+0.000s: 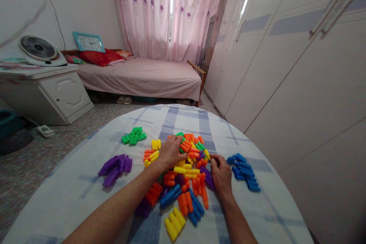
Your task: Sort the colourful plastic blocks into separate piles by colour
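A pink bed (143, 78) stood behind the round table (271, 202). Under the left hand (170, 153) lay a heap of plastic pieces (187, 170), orange pieces (186, 145) near its bent fingers. The right hand (221, 175) curled beside a purple piece (207, 178). I couldn't tell if either gripped.
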The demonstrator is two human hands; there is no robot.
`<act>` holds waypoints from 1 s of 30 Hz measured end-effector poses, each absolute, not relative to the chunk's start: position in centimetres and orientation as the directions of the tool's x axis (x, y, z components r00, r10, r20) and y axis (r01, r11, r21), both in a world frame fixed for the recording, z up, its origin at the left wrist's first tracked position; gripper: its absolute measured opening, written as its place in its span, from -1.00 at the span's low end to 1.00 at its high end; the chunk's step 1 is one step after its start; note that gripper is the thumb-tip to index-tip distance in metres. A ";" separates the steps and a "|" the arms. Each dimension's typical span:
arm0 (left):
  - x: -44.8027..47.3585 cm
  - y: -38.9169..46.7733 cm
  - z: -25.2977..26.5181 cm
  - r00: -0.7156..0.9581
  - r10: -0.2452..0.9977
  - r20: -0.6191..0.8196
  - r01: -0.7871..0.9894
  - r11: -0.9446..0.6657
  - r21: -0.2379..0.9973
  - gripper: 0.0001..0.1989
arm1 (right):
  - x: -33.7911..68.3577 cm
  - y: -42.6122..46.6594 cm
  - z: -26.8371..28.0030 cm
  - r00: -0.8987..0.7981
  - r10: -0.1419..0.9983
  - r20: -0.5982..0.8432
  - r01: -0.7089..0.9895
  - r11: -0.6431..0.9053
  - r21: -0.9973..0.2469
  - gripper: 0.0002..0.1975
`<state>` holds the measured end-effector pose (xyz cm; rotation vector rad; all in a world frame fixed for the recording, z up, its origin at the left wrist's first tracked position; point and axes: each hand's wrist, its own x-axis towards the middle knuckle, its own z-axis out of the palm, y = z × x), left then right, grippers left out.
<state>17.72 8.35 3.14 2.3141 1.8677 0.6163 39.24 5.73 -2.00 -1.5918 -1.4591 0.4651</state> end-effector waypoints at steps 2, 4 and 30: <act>17.6 8.4 3.2 0.181 0.930 0.321 0.894 -0.291 0.340 -0.36 | 39.3 5.8 -2.2 0.234 0.929 0.288 0.584 0.102 -0.805 -0.68; 17.2 8.4 3.2 0.238 0.876 0.420 0.874 -0.381 0.300 -0.32 | 39.3 5.9 -2.3 0.233 0.928 0.291 0.582 0.107 -0.806 -0.68; 10.7 15.5 3.8 0.173 0.956 0.236 0.973 -0.202 0.107 -0.67 | 39.4 5.8 -1.9 0.247 0.925 0.288 0.609 0.083 -0.789 -0.67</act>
